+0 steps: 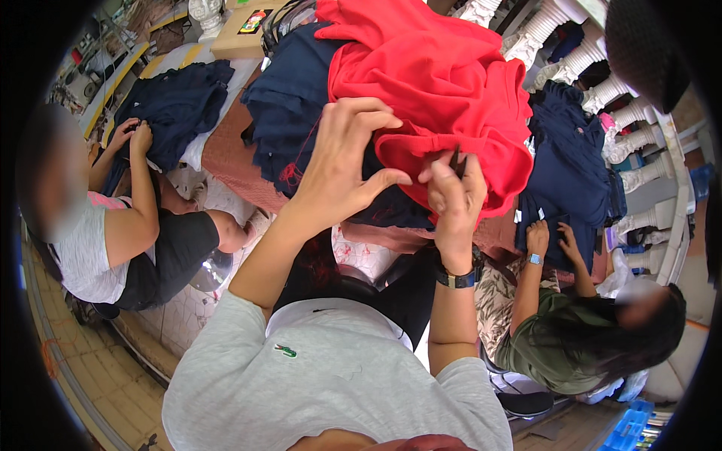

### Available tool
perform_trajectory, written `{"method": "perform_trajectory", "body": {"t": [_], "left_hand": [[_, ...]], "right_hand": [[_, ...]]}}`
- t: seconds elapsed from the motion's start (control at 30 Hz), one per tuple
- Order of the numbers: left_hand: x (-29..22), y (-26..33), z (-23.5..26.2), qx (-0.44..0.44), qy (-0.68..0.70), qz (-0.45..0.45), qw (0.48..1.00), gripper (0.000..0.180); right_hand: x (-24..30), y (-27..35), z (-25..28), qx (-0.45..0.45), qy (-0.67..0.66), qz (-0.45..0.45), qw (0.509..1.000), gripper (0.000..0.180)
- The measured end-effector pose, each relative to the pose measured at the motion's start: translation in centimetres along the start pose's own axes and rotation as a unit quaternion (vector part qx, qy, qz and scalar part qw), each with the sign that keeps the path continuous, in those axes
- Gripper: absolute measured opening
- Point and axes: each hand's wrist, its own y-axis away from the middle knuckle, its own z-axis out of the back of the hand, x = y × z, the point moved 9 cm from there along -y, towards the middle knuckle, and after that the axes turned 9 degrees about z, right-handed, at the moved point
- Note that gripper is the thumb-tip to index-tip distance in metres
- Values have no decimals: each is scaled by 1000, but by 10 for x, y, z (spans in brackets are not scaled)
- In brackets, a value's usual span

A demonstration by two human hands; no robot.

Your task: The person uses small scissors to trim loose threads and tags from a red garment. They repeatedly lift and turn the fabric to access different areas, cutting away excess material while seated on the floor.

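A bright red cloth garment (pixel 432 64) lies heaped in front of me, its banded opening turned toward me. My left hand (pixel 338 161) is at the left side of that opening, fingers curved and apart, thumb stretched out, with nothing seen in it. My right hand (pixel 456 188) is closed at the opening's edge. From its fingers sticks a small dark pointed tool (pixel 454 156); most of it is hidden, so its kind is unclear. Beneath the red cloth are folded navy garments (pixel 289 94). A tangle of loose red thread (pixel 290 174) hangs over them, left of my left wrist.
A person at the left (pixel 94 240) handles a navy garment (pixel 173 105). Another person at the right (pixel 571 338) has both hands on more navy cloth (pixel 568 165). White balusters (pixel 635 143) line the right side. A cardboard box (pixel 235 34) stands at the back.
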Motion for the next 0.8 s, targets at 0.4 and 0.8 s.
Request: {"method": "perform_trajectory", "body": {"t": [0.4, 0.8], "left_hand": [[-15, 34, -2, -69, 60, -196, 976, 32], [73, -103, 57, -55, 257, 150, 953, 39]], "right_hand": [[42, 4, 21, -53, 250, 179, 950, 24], [58, 13, 18, 8, 207, 159, 965, 43]]}}
